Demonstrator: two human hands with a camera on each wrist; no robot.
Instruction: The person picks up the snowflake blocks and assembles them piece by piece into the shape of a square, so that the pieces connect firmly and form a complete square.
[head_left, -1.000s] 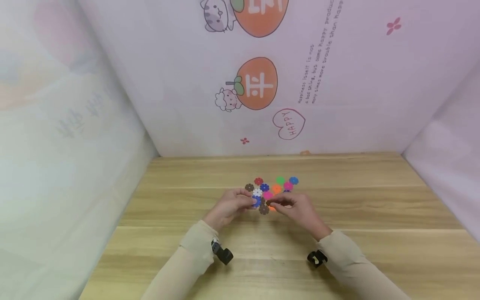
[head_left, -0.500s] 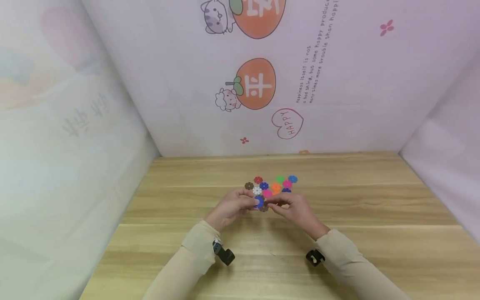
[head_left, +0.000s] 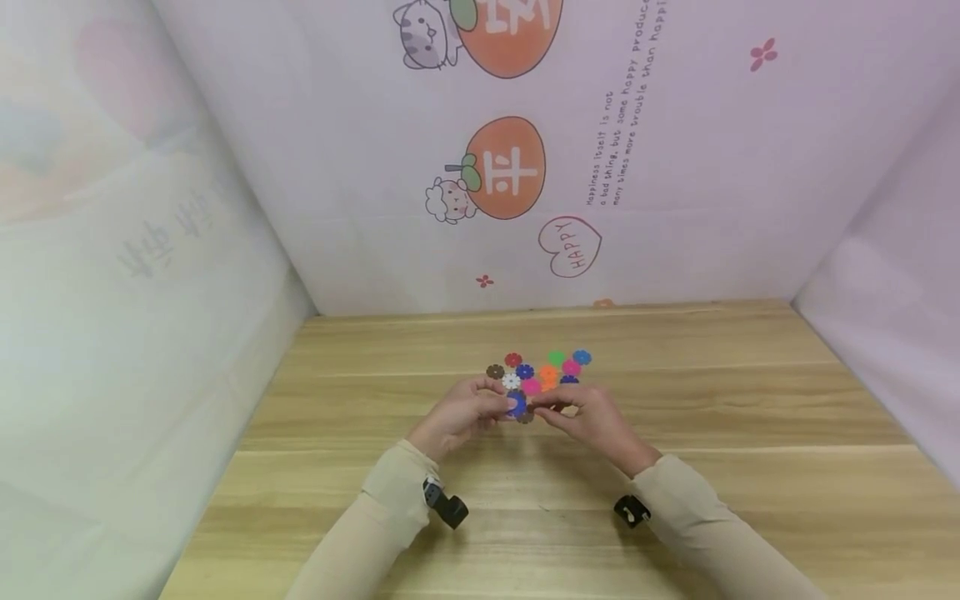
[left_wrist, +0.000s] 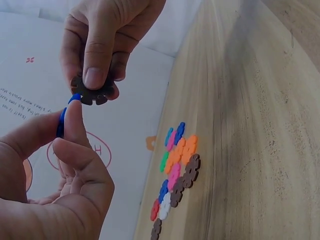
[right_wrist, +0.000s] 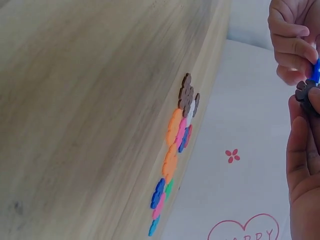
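Note:
My left hand (head_left: 465,412) pinches a blue notched snowflake disc (head_left: 517,405) between thumb and fingertip. Opposite it, my right hand (head_left: 592,421) pinches a dark brown snowflake disc (left_wrist: 92,95). In the left wrist view the blue disc is edge-on and meets the brown disc's notched rim; how deep their slots sit in each other cannot be told. Both discs are held above the table. Below and behind them lie loose discs, among them white (head_left: 511,381), pink (head_left: 531,387) and orange (head_left: 548,373) ones. Some brown discs (right_wrist: 186,95) are partly hidden by the hands in the head view.
Further back on the wooden table (head_left: 675,367) lie red (head_left: 513,360), green (head_left: 556,357) and light blue (head_left: 582,357) discs. A printed white cloth wall (head_left: 360,250) rises at the table's back edge, with cloth at both sides. Each wrist wears a black camera (head_left: 450,508).
The blue disc has moved slightly right, up against the brown disc, and the gap between the hands has narrowed. Over the last half second the hands have barely moved.

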